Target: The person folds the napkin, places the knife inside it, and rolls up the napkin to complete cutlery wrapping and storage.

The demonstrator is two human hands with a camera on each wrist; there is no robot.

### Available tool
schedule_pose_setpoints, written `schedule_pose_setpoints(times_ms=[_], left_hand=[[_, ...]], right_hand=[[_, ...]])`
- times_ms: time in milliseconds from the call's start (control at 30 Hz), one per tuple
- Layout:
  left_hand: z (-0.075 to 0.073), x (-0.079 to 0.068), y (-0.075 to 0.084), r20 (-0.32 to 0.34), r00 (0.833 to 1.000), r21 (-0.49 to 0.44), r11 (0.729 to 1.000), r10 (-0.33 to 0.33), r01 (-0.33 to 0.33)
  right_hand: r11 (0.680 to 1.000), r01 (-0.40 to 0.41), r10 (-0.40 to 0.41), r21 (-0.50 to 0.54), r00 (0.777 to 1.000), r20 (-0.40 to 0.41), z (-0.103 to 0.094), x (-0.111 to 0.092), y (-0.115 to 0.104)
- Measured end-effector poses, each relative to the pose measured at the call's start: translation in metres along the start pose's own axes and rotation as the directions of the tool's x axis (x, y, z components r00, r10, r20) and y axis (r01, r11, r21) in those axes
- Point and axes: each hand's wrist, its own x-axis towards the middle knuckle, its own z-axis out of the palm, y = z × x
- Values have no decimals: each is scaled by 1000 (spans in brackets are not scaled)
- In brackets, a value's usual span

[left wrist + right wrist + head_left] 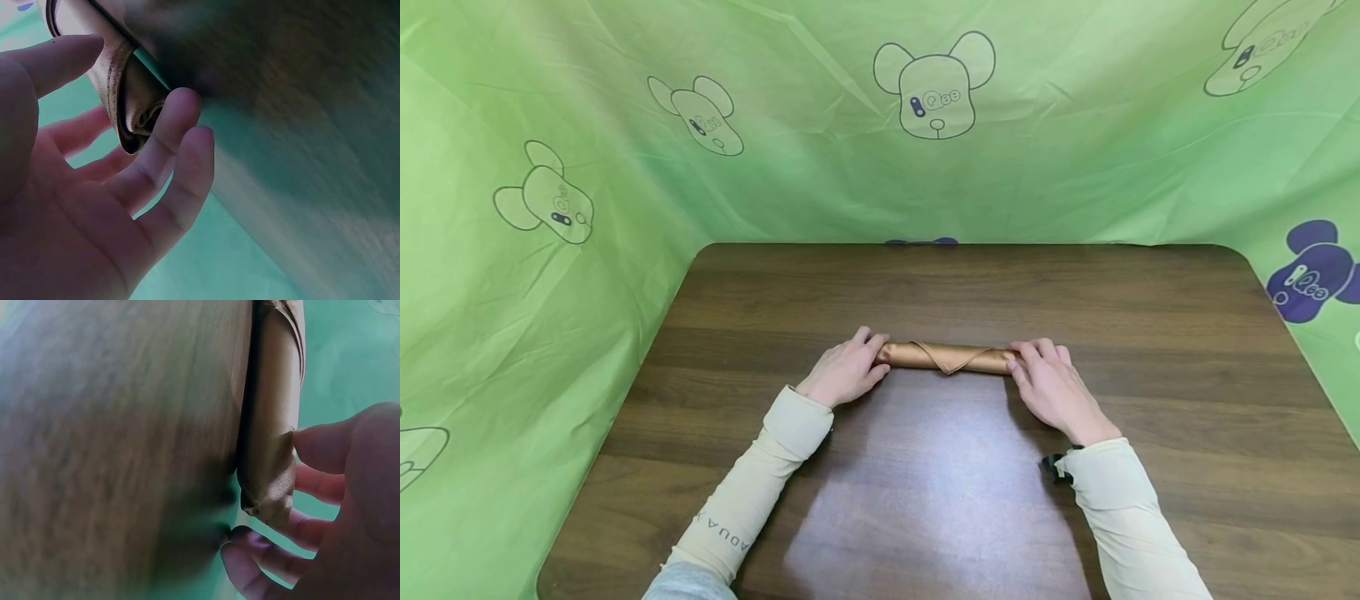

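A rolled-up brown satin cloth (917, 357) lies sideways on the wooden table, one pointed corner folded over the front at its middle. My left hand (842, 372) holds its left end between thumb and fingers. At the opposite end, my right hand (1054, 390) grips the roll the same way. The left wrist view shows the coiled layers of the cloth (111, 81) at its end, beside the fingertips. In the right wrist view the thumb (322, 445) touches the side of the roll (275, 381), with the other fingers behind and below its end.
The brown wooden table (775, 292) has rounded far corners. Green fabric (805, 167) printed with bear heads hangs behind it and along both sides. A small black object (1057, 468) shows at the right wrist, under the pale sleeve (1112, 475).
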Motion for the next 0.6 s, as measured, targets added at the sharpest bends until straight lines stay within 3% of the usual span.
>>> schedule_pose_setpoints(times_ms=[200,400,600], left_hand=[[-3,0,0,11,1000,-4,1000,-4,4],[-1,1,-2,71,997,-7,999,-39,40],[-4,-1,-5,72,997,-10,999,-41,42]], right_hand=[[1000,3,-3,-2,1000,18,0,1,2],[1000,4,-5,8,999,52,1,1,5],[1000,-2,1,19,998,69,2,1,7]])
